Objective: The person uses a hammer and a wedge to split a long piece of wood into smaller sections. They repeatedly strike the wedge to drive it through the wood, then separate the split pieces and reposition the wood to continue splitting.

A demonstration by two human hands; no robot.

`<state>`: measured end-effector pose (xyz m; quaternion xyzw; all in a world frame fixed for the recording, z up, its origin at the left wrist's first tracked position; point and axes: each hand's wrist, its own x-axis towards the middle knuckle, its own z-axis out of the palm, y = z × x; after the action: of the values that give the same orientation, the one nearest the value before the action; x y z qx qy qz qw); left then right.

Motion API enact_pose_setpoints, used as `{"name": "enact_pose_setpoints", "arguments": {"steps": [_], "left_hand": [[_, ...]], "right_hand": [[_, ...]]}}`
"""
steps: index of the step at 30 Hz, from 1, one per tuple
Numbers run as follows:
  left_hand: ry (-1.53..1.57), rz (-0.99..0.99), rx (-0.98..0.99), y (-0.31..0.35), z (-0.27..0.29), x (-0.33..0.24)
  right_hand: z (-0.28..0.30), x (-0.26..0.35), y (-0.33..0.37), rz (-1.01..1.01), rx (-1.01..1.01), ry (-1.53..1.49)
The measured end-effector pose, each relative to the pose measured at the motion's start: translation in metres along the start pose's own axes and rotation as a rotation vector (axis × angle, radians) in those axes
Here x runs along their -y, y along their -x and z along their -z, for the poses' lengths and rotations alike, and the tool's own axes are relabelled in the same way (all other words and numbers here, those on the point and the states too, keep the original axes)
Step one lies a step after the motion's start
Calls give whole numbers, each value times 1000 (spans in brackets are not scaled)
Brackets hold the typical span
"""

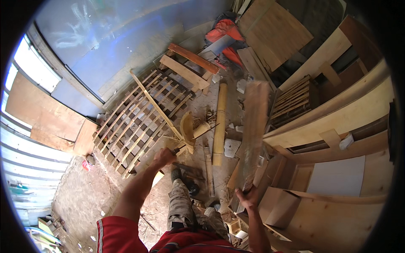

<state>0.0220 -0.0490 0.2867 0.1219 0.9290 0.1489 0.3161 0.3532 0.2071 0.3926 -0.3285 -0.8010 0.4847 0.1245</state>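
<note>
My left hand [163, 157] is closed around the dark handle of a knife [208, 130], whose thin blade points up and to the right. The blade lies across the top of a pale piece of bamboo [187, 125]; how deep it sits is hard to make out. From that spot a long bamboo strip [154, 104] runs up and to the left, over a slatted wooden lattice. My right hand [248, 197] grips the narrow lower end of a wooden paddle-shaped board [255, 122], held upright and slightly blurred by motion.
Left of the bamboo lies the slatted lattice [126, 130]. A thick bamboo pole [219, 126] rests on the ground between the bamboo and the board. Wooden cabinets [337, 177] line the right side. Planks [194, 59] and a red-and-black bundle [228, 33] are at the back.
</note>
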Motion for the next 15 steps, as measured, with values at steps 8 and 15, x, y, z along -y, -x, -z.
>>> {"name": "enact_pose_setpoints", "arguments": {"steps": [8,15], "left_hand": [[-67,-2,2,22,20,15],[15,-171,-18,34,15,-6]], "right_hand": [[14,18,-38,72,-31,-146],[8,-7,12,-69,-32,61]]}}
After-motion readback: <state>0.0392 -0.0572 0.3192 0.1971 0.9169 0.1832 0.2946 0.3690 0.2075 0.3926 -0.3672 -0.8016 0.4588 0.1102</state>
